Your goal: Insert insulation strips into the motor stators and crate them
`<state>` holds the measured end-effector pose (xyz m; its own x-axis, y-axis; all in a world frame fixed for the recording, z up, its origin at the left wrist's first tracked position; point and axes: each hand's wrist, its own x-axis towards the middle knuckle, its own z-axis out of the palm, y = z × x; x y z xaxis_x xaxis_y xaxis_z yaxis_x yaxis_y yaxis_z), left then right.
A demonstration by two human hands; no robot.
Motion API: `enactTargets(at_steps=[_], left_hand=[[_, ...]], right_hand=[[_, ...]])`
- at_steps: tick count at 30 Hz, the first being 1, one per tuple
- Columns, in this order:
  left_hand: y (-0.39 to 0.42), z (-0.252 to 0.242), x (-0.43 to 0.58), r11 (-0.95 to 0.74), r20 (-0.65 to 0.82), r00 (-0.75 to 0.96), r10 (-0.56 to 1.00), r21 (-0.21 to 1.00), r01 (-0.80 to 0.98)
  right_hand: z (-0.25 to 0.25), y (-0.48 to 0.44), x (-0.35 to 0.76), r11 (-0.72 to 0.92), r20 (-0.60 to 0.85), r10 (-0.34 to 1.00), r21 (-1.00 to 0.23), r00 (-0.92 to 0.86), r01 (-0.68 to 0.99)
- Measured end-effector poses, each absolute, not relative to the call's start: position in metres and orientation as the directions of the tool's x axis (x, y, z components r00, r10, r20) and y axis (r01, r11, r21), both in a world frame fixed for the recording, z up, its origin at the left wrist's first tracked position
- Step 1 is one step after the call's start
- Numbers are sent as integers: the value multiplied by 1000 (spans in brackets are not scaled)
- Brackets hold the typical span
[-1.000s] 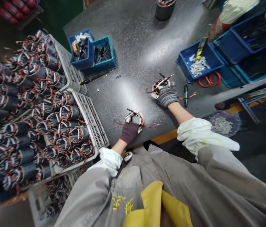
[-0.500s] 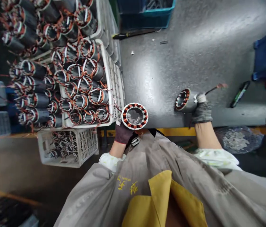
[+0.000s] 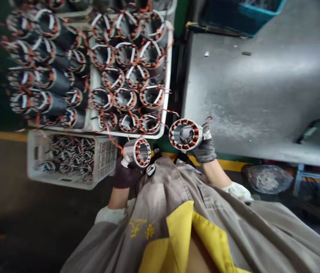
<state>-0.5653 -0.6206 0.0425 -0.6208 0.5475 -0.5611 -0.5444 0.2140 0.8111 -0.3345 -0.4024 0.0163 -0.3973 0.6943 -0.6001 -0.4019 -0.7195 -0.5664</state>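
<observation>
My left hand [image 3: 125,172], in a dark glove, is closed round a motor stator [image 3: 131,147], a grey cylinder with a ring of copper windings facing right. Just right of it, my right hand [image 3: 204,148] in a grey glove grips a second motor stator [image 3: 197,132]. Its open, copper-wound end faces left toward me, and a short lead sticks out beside the thumb. Both stators are held in the air in front of my body, apart from each other. The fingers behind each cylinder are partly hidden.
White crates [image 3: 163,125] at the left hold several rows of upright stators with loose copper leads. Below them, a lower white crate [image 3: 103,161] contains smaller wound parts. A grey metal table [image 3: 219,91] lies right, with a teal bin [image 3: 264,15] on its far side and a plastic bag [image 3: 269,179] near its front edge.
My view and body have shifted left toward the crates. The right-hand stator has come off the table area, closer to the left one. The left-hand stator has lowered and turned its ring rightward.
</observation>
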Motion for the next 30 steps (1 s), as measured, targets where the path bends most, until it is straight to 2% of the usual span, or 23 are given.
enactTargets(at_steps=[3, 6, 8, 10, 12, 14, 16, 18, 20, 22, 25, 27, 30], left_hand=[[-646, 41, -606, 356, -452, -754, 476, 883, -305], [-647, 44, -659, 586, -315, -805, 502, 809, 49], [-633, 44, -696, 675, -195, -785, 588, 654, 343], [-609, 38, -730, 699, -142, -706, 694, 366, 614], [-584, 27, -757, 655, -203, -629, 751, 99, 750], [-566, 14, -774, 592, -299, -568, 767, -13, 806], [-558, 4, -781, 549, -324, -527, 786, -27, 835], [-558, -1, -783, 516, -325, -499, 803, -37, 856], [-560, -1, -782, 511, -327, -494, 806, -37, 859], [-565, 3, -781, 514, -328, -493, 806, -28, 858], [-580, 13, -779, 517, -228, -495, 839, 48, 855], [-598, 18, -774, 565, -103, -556, 825, 132, 814], [-628, 15, -755, 735, 81, -770, 632, 250, 630]], right_hand=[[17, -415, -356, -682, -548, 707, -694, -446, -229], [18, -421, -372, -615, -511, 677, -788, -530, -25], [25, -421, -382, -533, -501, 623, -834, -600, 142], [35, -418, -398, -380, -449, 569, -887, -689, 263], [46, -413, -423, -112, -335, 529, -938, -780, 328], [52, -410, -458, 260, -235, 470, -884, -851, 388], [51, -411, -503, 612, -203, 374, -679, -905, 405], [41, -416, -550, 822, -240, 248, -460, -939, 335], [26, -425, -592, 908, -302, 150, -335, -941, 253], [11, -433, -623, 937, -332, 134, -263, -934, 229], [-5, -439, -644, 943, -302, 175, -221, -937, 247], [-10, -438, -640, 939, -267, 166, -253, -949, 235], [-20, -437, -606, 910, -121, 89, -394, -989, 130]])
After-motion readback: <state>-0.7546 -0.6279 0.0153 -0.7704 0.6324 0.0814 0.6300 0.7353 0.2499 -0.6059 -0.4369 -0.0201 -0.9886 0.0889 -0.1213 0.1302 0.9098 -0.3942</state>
